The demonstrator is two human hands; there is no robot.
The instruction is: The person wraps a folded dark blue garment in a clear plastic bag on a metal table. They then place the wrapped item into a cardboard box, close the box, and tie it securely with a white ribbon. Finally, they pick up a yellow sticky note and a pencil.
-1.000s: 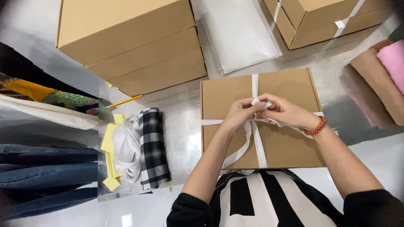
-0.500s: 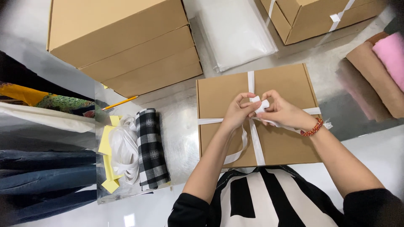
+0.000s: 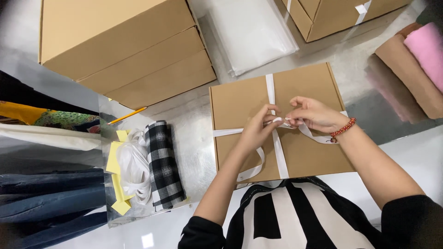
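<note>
shiny metal worktable (image 3: 194, 124), stacked cardboard boxes (image 3: 124, 50), folded clothes (image 3: 50, 193) at left, bright light

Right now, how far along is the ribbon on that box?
Done: the box is shut, and the white ribbon crosses its lid both ways. In hand: left hand and right hand pinch the ribbon ends at the crossing. Left: no finished bow shows; loose tails hang toward the near edge.
</note>
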